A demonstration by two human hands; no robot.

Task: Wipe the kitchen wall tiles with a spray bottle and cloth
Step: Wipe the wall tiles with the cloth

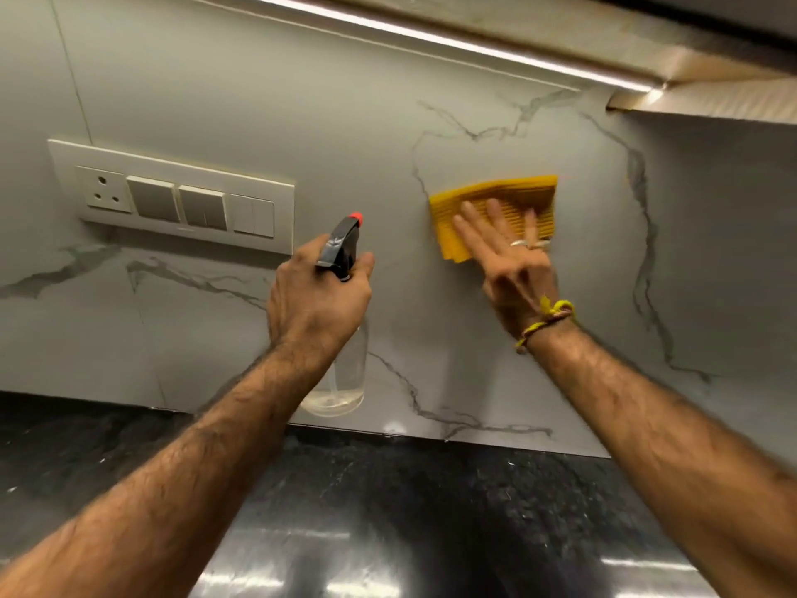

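Observation:
A folded yellow cloth [496, 196] lies flat against the grey marble-veined wall tiles [345, 135]. My right hand [511, 265] presses it to the wall with straight, spread fingers. To the left, my left hand [317, 302] grips the neck of a clear spray bottle [340, 381] with a black trigger head and red nozzle tip [355, 216]. The nozzle points up toward the wall. The bottle's body hangs below my fist, partly hidden by my wrist.
A white switch plate [172, 196] with a socket and switches is set in the wall at the left. A black stone countertop [388, 511] runs below the tiles. An upper cabinet with a light strip [474, 45] overhangs the wall.

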